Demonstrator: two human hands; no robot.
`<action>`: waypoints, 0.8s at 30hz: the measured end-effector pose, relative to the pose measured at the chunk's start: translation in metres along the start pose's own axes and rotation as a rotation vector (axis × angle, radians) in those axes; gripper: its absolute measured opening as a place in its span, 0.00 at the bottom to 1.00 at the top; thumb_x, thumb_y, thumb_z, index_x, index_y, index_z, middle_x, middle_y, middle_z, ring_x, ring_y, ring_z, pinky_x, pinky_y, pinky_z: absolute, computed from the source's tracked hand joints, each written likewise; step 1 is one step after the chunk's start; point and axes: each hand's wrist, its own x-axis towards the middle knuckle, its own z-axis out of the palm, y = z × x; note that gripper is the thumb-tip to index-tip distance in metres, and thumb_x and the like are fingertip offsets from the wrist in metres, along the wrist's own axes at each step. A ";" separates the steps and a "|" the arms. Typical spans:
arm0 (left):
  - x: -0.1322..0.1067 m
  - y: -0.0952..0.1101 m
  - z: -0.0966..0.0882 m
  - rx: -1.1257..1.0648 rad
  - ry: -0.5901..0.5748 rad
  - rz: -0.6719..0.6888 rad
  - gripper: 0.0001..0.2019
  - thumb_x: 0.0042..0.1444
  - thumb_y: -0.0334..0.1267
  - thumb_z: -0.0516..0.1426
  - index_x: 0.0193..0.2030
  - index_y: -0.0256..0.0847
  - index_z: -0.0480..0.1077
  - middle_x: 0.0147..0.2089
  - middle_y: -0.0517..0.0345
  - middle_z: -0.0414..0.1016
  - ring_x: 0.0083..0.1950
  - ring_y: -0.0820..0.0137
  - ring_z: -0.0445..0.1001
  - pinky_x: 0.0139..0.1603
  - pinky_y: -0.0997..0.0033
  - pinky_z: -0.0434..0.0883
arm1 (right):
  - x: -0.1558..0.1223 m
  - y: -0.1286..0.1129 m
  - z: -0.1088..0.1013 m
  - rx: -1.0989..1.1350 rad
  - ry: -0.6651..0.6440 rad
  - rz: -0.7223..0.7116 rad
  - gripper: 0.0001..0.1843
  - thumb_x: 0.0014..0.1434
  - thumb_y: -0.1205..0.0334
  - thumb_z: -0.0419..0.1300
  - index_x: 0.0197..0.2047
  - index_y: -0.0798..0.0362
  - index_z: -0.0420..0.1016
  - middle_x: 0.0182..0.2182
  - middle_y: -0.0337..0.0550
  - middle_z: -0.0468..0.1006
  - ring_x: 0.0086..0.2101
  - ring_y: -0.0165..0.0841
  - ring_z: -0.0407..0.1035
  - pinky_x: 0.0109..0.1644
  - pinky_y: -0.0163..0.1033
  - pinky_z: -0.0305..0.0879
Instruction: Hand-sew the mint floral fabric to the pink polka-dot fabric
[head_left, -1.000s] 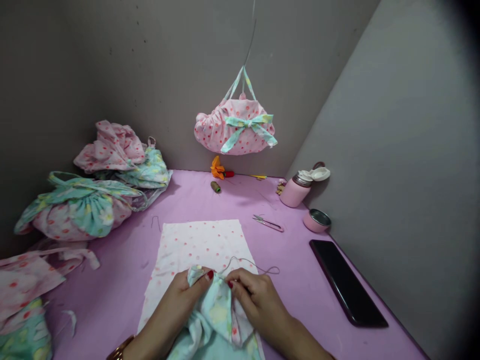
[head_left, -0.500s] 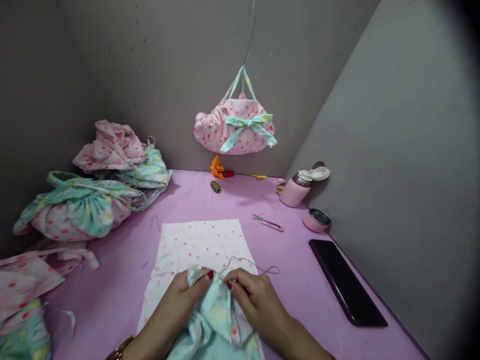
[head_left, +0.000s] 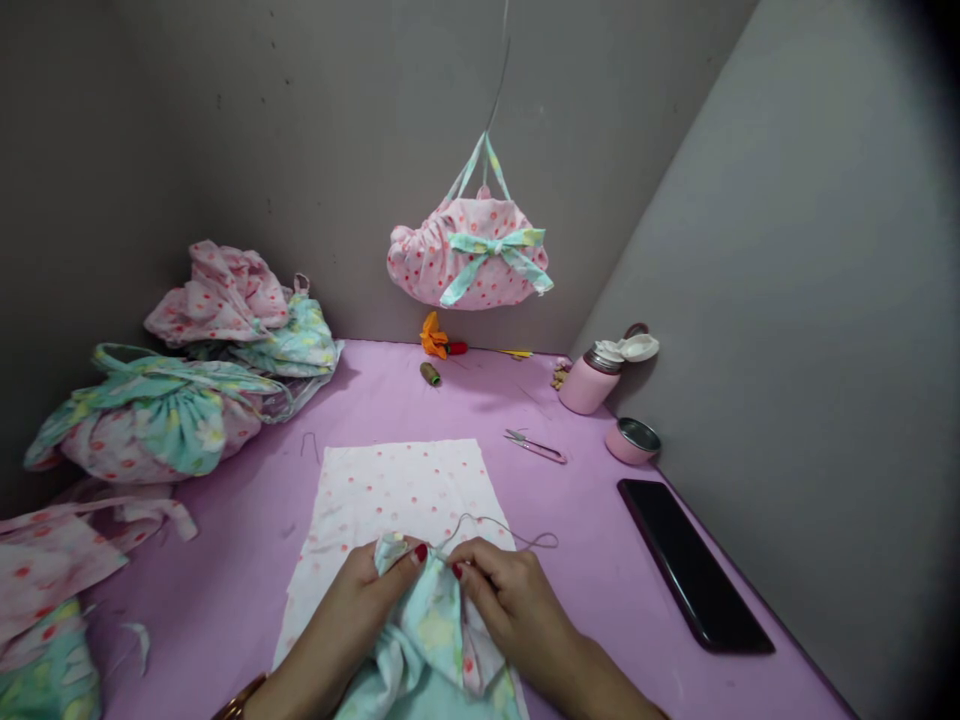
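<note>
My left hand (head_left: 360, 605) pinches the top edge of a bunched mint floral fabric (head_left: 431, 640) at the near edge of the table. My right hand (head_left: 504, 595) is pinched closed against the same fabric, fingertips close to the left thumb. A thin grey thread (head_left: 499, 528) loops out from between the fingertips over a flat white cloth with pink dots (head_left: 394, 500) that lies under both hands. Whether a needle is in the right fingers cannot be made out.
Purple table (head_left: 585, 540) boxed in by grey walls. A pink dotted pouch with mint bow (head_left: 470, 255) hangs at the back. Finished pouches (head_left: 172, 400) pile at left. Thread snips (head_left: 536, 446), pink flask (head_left: 596, 378), its cup (head_left: 634, 441), black phone (head_left: 694, 565), thread spool (head_left: 430, 373).
</note>
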 end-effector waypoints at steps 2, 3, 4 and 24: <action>-0.001 0.000 0.000 -0.003 0.007 -0.004 0.12 0.52 0.44 0.57 0.25 0.38 0.67 0.24 0.62 0.68 0.27 0.71 0.64 0.29 0.75 0.62 | 0.000 0.000 0.000 0.002 -0.003 0.000 0.11 0.60 0.69 0.49 0.38 0.51 0.72 0.27 0.38 0.76 0.27 0.28 0.69 0.32 0.30 0.60; -0.001 0.000 0.000 -0.005 0.009 -0.009 0.12 0.52 0.44 0.57 0.25 0.38 0.68 0.24 0.62 0.68 0.27 0.71 0.64 0.29 0.75 0.62 | 0.000 -0.001 0.000 0.001 -0.004 0.000 0.11 0.60 0.69 0.49 0.38 0.51 0.72 0.28 0.38 0.76 0.27 0.28 0.69 0.32 0.31 0.60; -0.001 0.000 0.000 -0.008 0.011 -0.016 0.12 0.51 0.44 0.57 0.25 0.38 0.68 0.24 0.62 0.68 0.27 0.71 0.64 0.29 0.75 0.62 | 0.000 -0.001 0.000 0.001 -0.006 0.002 0.11 0.60 0.69 0.49 0.38 0.51 0.72 0.28 0.38 0.76 0.28 0.29 0.69 0.32 0.31 0.60; 0.000 -0.002 -0.003 0.219 0.045 0.082 0.12 0.53 0.43 0.55 0.26 0.37 0.71 0.24 0.60 0.70 0.28 0.70 0.65 0.29 0.74 0.62 | 0.000 -0.001 0.002 0.054 -0.017 0.017 0.14 0.60 0.70 0.49 0.44 0.51 0.74 0.28 0.38 0.77 0.28 0.29 0.71 0.33 0.32 0.61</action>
